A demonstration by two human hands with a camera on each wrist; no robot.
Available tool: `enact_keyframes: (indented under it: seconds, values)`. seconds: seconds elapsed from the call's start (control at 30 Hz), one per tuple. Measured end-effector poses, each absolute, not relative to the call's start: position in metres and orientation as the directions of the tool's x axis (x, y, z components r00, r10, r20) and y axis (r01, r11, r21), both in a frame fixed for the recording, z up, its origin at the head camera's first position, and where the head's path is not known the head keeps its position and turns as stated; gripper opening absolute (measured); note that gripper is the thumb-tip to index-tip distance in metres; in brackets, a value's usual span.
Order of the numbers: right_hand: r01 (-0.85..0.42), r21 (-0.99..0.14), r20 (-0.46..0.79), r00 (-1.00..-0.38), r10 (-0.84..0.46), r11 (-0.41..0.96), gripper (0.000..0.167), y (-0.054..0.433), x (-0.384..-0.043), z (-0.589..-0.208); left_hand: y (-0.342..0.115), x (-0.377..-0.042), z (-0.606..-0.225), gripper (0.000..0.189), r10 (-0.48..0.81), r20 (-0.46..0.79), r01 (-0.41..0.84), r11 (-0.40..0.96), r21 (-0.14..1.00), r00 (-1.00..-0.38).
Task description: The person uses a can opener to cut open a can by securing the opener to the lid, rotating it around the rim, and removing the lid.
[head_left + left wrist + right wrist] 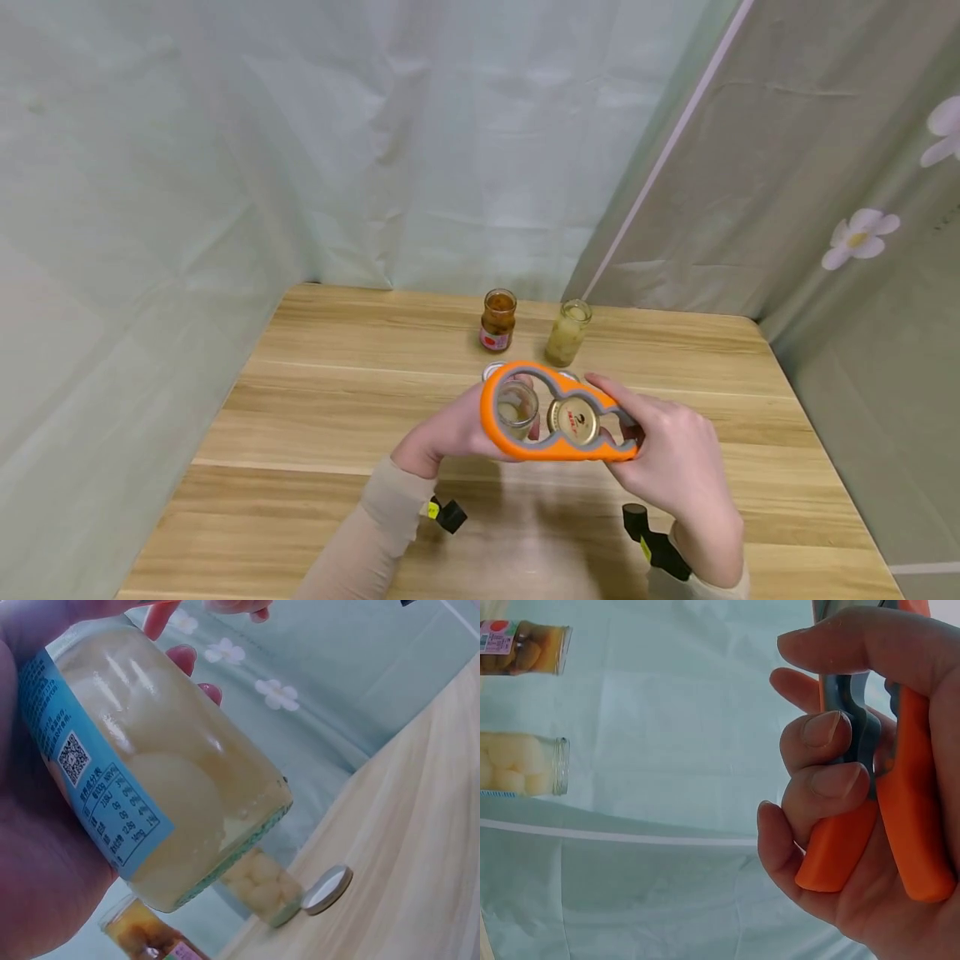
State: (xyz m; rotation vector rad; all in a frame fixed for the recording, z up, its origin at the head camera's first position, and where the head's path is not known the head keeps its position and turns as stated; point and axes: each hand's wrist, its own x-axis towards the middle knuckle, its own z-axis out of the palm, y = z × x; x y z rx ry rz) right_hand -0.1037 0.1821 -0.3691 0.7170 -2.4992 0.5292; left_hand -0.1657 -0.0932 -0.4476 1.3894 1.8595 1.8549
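Note:
My left hand (457, 427) grips a glass jar (165, 765) of pale fruit with a blue label, tilted in the left wrist view. Seen from the head, the jar's uncovered mouth shows through the largest opening of an orange and grey jar opener (558, 452). My right hand (678, 446) holds that opener by its handle end, fingers curled round both orange handles (915, 817). A gold lid (576, 421) sits in the opener's middle opening, apart from the jar. Whether the opener touches the jar is unclear.
Toward the table's back stand two lidless jars, one of amber-brown fruit (498, 321) and one of pale fruit (566, 337). Two lids lie in front of them, one silvery (492, 369), the other partly hidden by the opener (600, 400). A curtain hangs behind the wooden table (300, 392).

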Motion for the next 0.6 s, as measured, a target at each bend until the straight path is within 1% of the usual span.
enact_keyframes:
  seconds: [0.03, 0.13, 0.27, 0.47, 0.53, 0.6]
  values:
    - [-0.570, -0.228, 0.543, -0.748, -0.382, 0.790, 0.065, 0.182, -0.104, -0.369, -0.095, -0.165, -0.446, 0.066, 0.686, 0.463, 0.464, -0.202, 0.862, -0.562]
    - [-0.560, -0.234, 0.555, -0.748, -0.364, 0.795, 0.065, 0.183, -0.104, -0.368, -0.099, -0.164, -0.447, 0.057, 0.674, 0.429, 0.416, -0.195, 0.888, -0.601]
    - [-0.553, -0.233, 0.584, -0.737, -0.339, 0.800, 0.064, 0.185, -0.104, -0.368, -0.103, -0.164, -0.447, 0.059, 0.651, 0.406, 0.347, -0.226, 0.910, -0.642]
    - [-0.532, -0.237, 0.584, -0.747, -0.318, 0.813, 0.062, 0.186, -0.105, -0.368, -0.111, -0.166, -0.446, 0.060, 0.637, 0.388, 0.239, -0.311, 0.920, -0.666]
    - [-0.528, -0.238, 0.583, -0.749, -0.314, 0.815, 0.062, 0.187, -0.104, -0.368, -0.115, -0.166, -0.446, 0.060, 0.623, 0.383, 0.230, -0.315, 0.921, -0.682]
    - [-0.524, -0.237, 0.586, -0.749, -0.310, 0.818, 0.061, 0.187, -0.104, -0.368, -0.119, -0.167, -0.447, 0.057, 0.601, 0.383, 0.249, -0.297, 0.922, -0.701]
